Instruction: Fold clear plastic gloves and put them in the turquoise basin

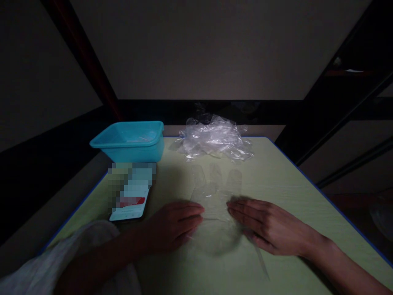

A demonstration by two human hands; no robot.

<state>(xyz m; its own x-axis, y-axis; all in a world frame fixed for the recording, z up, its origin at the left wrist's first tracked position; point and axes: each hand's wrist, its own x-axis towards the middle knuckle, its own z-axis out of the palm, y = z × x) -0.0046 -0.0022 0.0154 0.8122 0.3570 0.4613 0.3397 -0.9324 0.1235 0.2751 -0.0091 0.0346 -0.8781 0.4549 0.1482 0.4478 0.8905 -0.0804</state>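
A thin, clear plastic glove (211,196) lies spread on the pale green table (276,176), its finger parts pointing away from me. My left hand (176,225) rests on the glove's left side, palm down with the fingers stretched out. On the right side, my right hand (258,223) lies flat with its fingertips on the plastic, fingers extended toward the left. A strip of the clear plastic sticks out below my right hand. Behind the glove sits a crumpled pile of clear plastic gloves (217,139).
A turquoise plastic basket (135,153) stands at the back left, with something clear inside. A phone (132,196) with a lit, partly pixelated screen lies in front of it. The table has a blue edge; a wall rises behind.
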